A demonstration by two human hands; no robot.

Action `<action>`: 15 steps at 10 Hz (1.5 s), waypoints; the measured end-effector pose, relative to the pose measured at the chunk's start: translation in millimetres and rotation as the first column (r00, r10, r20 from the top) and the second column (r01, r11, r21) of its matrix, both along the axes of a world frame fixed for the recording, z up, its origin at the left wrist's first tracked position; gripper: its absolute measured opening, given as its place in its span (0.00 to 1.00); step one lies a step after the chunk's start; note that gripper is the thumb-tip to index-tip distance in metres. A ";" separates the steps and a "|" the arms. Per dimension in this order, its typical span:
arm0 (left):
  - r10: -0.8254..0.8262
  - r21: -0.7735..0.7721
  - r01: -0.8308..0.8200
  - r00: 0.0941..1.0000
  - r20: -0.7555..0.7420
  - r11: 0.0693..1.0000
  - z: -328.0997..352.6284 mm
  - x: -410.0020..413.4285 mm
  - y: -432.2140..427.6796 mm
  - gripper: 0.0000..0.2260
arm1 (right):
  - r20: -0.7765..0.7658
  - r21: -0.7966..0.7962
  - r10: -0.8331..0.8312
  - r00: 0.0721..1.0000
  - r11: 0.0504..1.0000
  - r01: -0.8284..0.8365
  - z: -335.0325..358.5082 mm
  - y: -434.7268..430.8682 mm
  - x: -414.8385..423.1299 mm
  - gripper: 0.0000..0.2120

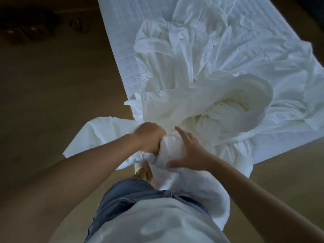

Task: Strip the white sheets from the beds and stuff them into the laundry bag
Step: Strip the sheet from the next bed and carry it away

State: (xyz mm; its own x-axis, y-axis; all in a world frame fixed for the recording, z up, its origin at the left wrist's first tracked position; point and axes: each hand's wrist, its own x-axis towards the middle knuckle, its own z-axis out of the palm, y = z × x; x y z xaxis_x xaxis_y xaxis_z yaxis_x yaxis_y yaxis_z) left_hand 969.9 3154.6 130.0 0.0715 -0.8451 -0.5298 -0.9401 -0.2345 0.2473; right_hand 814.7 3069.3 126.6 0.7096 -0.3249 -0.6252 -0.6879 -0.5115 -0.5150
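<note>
A crumpled white sheet (pixel 206 81) lies bunched across the bare mattress (pixel 122 32) and trails off its near corner toward me. My left hand (pixel 150 137) grips a gathered wad of that sheet at the mattress corner, fingers curled into the cloth. My right hand (pixel 191 153) lies beside it with fingers spread and straight, pressing against the same wad. More of the sheet hangs down in front of my legs. No laundry bag is in view.
Brown floor (pixel 52 102) runs along the left of the bed. Dark shapes, seemingly footwear (pixel 78 25), sit on the floor at the far left. My foot (pixel 140 169) stands under the hanging cloth.
</note>
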 end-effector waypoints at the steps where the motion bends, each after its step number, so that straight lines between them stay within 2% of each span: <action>1: 0.246 0.155 -0.216 0.945 -0.214 0.964 -5.9 13.9 -14.2 0.11 | 0.005 -0.338 0.248 0.969 0.912 -0.232 -20.6 19.0 -13.2 0.60; 2: 0.339 0.216 -0.295 0.918 -0.207 0.931 -12.3 21.9 -21.7 0.07 | 0.111 -0.404 0.157 0.981 0.909 -0.099 -43.2 8.8 -0.5 0.53; 3: 0.405 0.255 -0.362 0.903 -0.141 0.896 -32.5 24.9 -23.4 0.11 | 0.027 -0.174 0.144 0.989 0.975 -0.137 -51.3 -10.2 18.3 0.47; 4: 0.355 0.221 -0.330 0.931 -0.083 0.918 -71.3 19.8 -25.9 0.14 | 0.023 -0.128 0.107 0.994 0.986 -0.103 -50.5 -49.7 39.3 0.34; 5: 0.319 0.145 -0.313 0.948 -0.021 0.939 -123.7 8.7 -25.0 0.23 | 0.025 -0.368 0.183 0.983 0.916 -0.161 -69.0 -80.2 60.2 0.36; 6: 0.493 0.025 -0.493 0.869 -0.038 0.870 -174.4 -5.2 -25.1 0.30 | -0.201 -0.542 0.406 0.891 0.712 -0.447 -112.1 -97.8 92.1 0.45; 7: 0.592 -0.210 -0.602 0.798 -0.113 0.771 -201.7 -22.9 -33.8 0.31 | -0.277 -0.602 0.500 0.821 0.575 -0.554 -169.8 -106.6 127.9 0.50; 8: 0.560 -0.304 -0.578 0.814 -0.154 0.757 -210.4 -26.6 -45.6 0.33 | -0.345 -0.616 0.405 0.847 0.583 -0.530 -206.6 -115.7 160.6 0.43; 9: 0.472 -0.412 -0.511 0.858 -0.201 0.754 -213.8 -24.4 -46.6 0.30 | -0.320 -0.454 0.486 0.813 0.675 -0.582 -217.2 -127.3 172.8 0.29; 10: 0.428 -0.435 -0.477 0.879 -0.213 0.764 -214.7 -21.6 -49.1 0.29 | -0.262 -0.392 0.341 0.903 0.817 -0.423 -185.5 -164.4 164.2 0.22; 11: 0.422 -0.407 -0.457 0.889 -0.177 0.791 -209.9 -20.0 -66.1 0.24 | -0.177 -0.621 0.027 0.984 0.772 -0.133 -146.5 -225.8 120.4 0.21; 12: 0.351 -0.360 -0.374 0.927 -0.130 0.855 -205.8 -17.6 -94.1 0.21 | -0.204 -0.704 -0.070 0.977 0.703 -0.096 -120.8 -270.3 65.0 0.17; 13: 0.291 -0.349 -0.296 0.954 -0.068 0.889 -206.5 -16.1 -115.9 0.18 | -0.318 -0.753 -0.237 0.918 0.651 -0.093 -124.5 -300.9 11.7 0.17; 14: 0.305 -0.346 -0.291 0.952 -0.014 0.892 -211.6 -23.5 -115.8 0.16 | -0.434 -0.782 -0.444 0.784 0.618 -0.083 -132.4 -318.6 -31.7 0.27; 15: 0.288 -0.314 -0.270 0.958 0.011 0.910 -215.5 -29.5 -116.2 0.15 | -0.417 -0.789 -0.538 0.733 0.614 0.001 -133.3 -308.3 -46.8 0.40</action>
